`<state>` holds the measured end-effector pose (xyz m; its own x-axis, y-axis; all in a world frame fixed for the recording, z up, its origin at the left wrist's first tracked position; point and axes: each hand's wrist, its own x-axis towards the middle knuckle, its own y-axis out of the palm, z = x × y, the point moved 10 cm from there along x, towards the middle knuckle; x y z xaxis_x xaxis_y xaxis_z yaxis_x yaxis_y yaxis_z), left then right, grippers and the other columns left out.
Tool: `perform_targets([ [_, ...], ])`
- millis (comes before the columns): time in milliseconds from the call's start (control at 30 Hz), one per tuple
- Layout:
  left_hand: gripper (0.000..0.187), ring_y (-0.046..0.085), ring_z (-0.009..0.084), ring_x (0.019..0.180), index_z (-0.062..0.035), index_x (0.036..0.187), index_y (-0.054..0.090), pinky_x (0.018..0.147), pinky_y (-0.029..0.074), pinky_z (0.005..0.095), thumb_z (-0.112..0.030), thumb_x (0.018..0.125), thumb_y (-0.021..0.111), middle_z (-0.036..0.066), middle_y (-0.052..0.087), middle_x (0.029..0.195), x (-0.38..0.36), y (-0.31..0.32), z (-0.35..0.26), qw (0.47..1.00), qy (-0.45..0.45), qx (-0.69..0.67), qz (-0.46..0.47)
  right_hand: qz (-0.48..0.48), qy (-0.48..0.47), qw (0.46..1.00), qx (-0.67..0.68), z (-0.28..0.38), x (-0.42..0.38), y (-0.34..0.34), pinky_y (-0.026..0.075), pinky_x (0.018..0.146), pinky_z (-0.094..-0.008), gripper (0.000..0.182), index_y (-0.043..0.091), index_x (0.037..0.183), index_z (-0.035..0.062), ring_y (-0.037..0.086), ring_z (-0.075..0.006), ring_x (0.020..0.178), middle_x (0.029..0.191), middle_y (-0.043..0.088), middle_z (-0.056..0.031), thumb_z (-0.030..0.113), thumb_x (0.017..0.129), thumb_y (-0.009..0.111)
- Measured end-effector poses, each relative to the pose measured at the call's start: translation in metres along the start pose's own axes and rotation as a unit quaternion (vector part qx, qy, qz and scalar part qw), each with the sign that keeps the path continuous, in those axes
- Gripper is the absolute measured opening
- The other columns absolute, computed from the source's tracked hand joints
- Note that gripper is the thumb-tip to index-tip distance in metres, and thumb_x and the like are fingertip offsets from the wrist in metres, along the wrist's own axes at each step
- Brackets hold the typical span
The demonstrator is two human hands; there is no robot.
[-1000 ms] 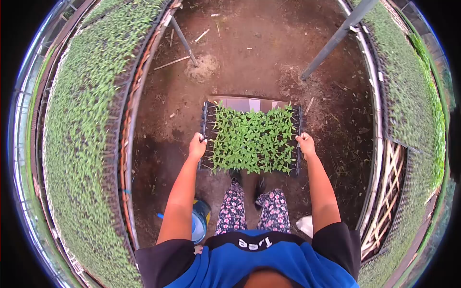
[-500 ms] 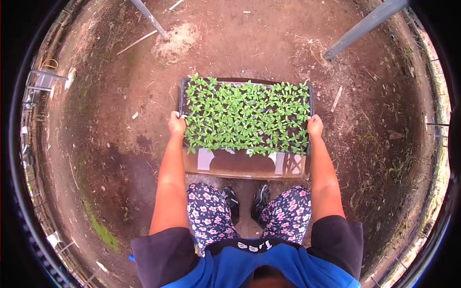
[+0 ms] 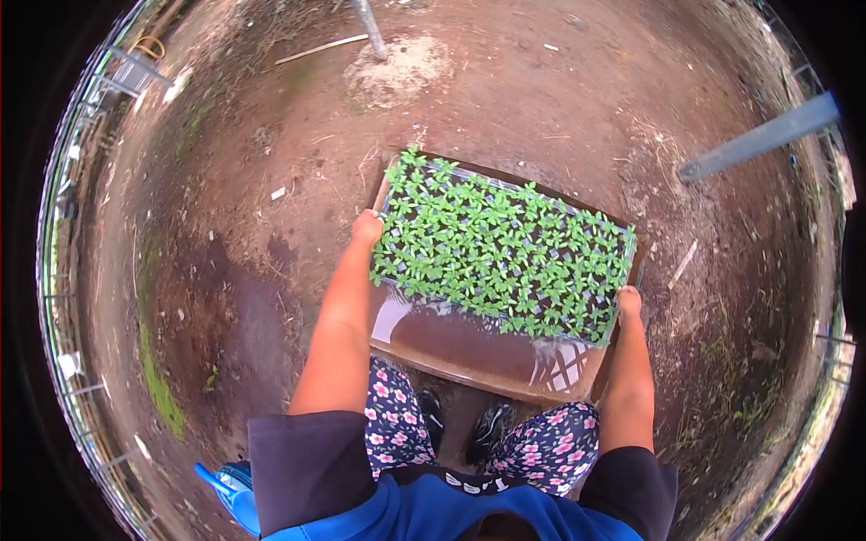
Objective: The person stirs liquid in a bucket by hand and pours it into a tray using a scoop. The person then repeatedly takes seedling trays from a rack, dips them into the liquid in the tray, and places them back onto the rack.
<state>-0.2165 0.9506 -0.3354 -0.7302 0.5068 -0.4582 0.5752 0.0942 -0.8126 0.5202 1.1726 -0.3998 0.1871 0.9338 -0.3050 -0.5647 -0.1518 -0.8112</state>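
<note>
Tray (image 3: 469,347) of seedlings (image 3: 501,248) is up off the ground, left hand (image 3: 367,225) and right hand (image 3: 629,301) clamped on its ends; not yet set down.

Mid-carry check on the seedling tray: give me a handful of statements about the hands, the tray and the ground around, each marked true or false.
1. The left hand grips one short side of the seedling tray. True.
2. The right hand hangs free at the person's side. False: it holds the opposite short side of the tray.
3. The tray's cells are bare soil. False: green seedlings fill it.
4. A brown board shows under the tray on the side nearer the person. True.
5. The ground below is green grass. False: it is mostly bare brown dirt.
6. A grey pole slants in at the upper right. True.
</note>
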Motion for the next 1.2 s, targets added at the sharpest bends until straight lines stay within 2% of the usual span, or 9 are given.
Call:
perform_targets([
  [33, 0.034, 0.052, 0.0284, 0.100, -0.0154, 0.108, 0.053, 0.086, 0.040, 0.0361, -0.020, 0.075, 0.051, 0.014, 0.056, 0.105, -0.006, 0.001, 0.001, 1.000, 0.001, -0.015, 0.020, 0.081, 0.080, 0.990, 0.081, -0.038, 0.011, 0.024, 0.043, 0.068, -0.0318, 0.013, 0.056, 0.087, 0.0001, 0.056, -0.0209, 0.075, 0.082, 0.060, -0.0060, 0.006, 0.075, 0.053],
  [167, 0.031, 0.049, 0.0294, 0.103, -0.0145, 0.108, 0.052, 0.087, 0.038, 0.0385, -0.019, 0.078, 0.052, 0.014, 0.054, 0.109, -0.040, -0.033, 0.005, 0.997, -0.011, -0.051, -0.064, 0.048, 0.069, 0.996, -0.008, 0.084, -0.073, -0.057, 0.037, 0.087, -0.0276, 0.040, 0.047, 0.116, -0.0021, 0.050, -0.0221, 0.104, 0.112, 0.053, -0.0144, 0.005, 0.077, 0.050],
  [300, 0.024, 0.049, 0.0302, 0.099, -0.0123, 0.101, 0.054, 0.085, 0.037, 0.0388, -0.016, 0.077, 0.053, 0.013, 0.054, 0.104, -0.123, -0.094, -0.051, 0.971, 0.091, -0.030, -0.218, 0.003, -0.023, 0.999, 0.048, 0.132, -0.090, -0.081, 0.039, 0.086, -0.0308, 0.035, 0.052, 0.110, -0.0010, 0.054, -0.0254, 0.099, 0.107, 0.055, -0.0173, 0.011, 0.077, 0.053],
  [333, 0.024, 0.050, 0.0301, 0.098, -0.0118, 0.100, 0.055, 0.085, 0.037, 0.0389, -0.016, 0.077, 0.053, 0.013, 0.054, 0.103, -0.137, -0.092, -0.068, 0.972, 0.133, -0.035, -0.192, 0.016, -0.063, 0.990, 0.122, 0.135, -0.087, -0.075, 0.039, 0.087, -0.0319, 0.035, 0.052, 0.110, -0.0005, 0.053, -0.0259, 0.100, 0.108, 0.055, -0.0177, 0.013, 0.077, 0.053],
  [600, 0.028, 0.057, 0.0202, 0.082, -0.0041, 0.102, 0.055, 0.070, 0.045, 0.0305, -0.017, 0.077, 0.058, 0.010, 0.057, 0.100, -0.211, -0.010, -0.172, 0.934, 0.346, -0.074, 0.053, 0.216, -0.289, 0.932, -0.021, 0.349, -0.236, -0.018, 0.038, 0.089, -0.0342, 0.033, 0.053, 0.110, 0.0080, 0.050, -0.0276, 0.102, 0.110, 0.053, -0.0151, 0.026, 0.082, 0.051],
  [733, 0.028, 0.058, 0.0239, 0.080, -0.0054, 0.102, 0.054, 0.072, 0.045, 0.0334, -0.018, 0.077, 0.057, 0.011, 0.057, 0.098, -0.228, 0.016, -0.171, 0.930, 0.322, -0.145, 0.105, 0.255, -0.367, 0.888, -0.105, 0.344, -0.265, 0.025, 0.041, 0.085, -0.0369, 0.033, 0.051, 0.112, 0.0101, 0.051, -0.0285, 0.100, 0.108, 0.053, -0.0149, 0.026, 0.082, 0.051],
  [767, 0.028, 0.058, 0.0241, 0.079, -0.0050, 0.102, 0.054, 0.071, 0.046, 0.0330, -0.017, 0.077, 0.057, 0.012, 0.058, 0.098, -0.228, 0.020, -0.173, 0.929, 0.332, -0.117, 0.113, 0.304, -0.320, 0.889, -0.119, 0.334, -0.261, 0.033, 0.041, 0.083, -0.0381, 0.032, 0.052, 0.110, 0.0099, 0.051, -0.0291, 0.098, 0.105, 0.054, -0.0146, 0.025, 0.081, 0.052],
  [967, 0.030, 0.057, 0.0170, 0.071, -0.0043, 0.105, 0.053, 0.066, 0.046, 0.0296, -0.018, 0.079, 0.056, 0.010, 0.057, 0.099, -0.226, 0.017, -0.177, 0.936, 0.327, -0.066, 0.111, 0.241, -0.275, 0.923, -0.119, 0.327, -0.235, 0.017, 0.042, 0.083, -0.0392, 0.034, 0.051, 0.110, 0.0078, 0.051, -0.0300, 0.098, 0.104, 0.054, -0.0155, 0.025, 0.081, 0.051],
  [1200, 0.028, 0.057, 0.0239, 0.072, -0.0052, 0.103, 0.053, 0.067, 0.046, 0.0328, -0.015, 0.078, 0.057, 0.012, 0.058, 0.097, -0.233, 0.016, -0.183, 0.935, 0.330, -0.061, 0.114, 0.243, -0.290, 0.917, -0.127, 0.328, -0.240, 0.027, 0.042, 0.083, -0.0387, 0.033, 0.050, 0.111, 0.0085, 0.051, -0.0293, 0.099, 0.104, 0.053, -0.0150, 0.025, 0.082, 0.050],
])
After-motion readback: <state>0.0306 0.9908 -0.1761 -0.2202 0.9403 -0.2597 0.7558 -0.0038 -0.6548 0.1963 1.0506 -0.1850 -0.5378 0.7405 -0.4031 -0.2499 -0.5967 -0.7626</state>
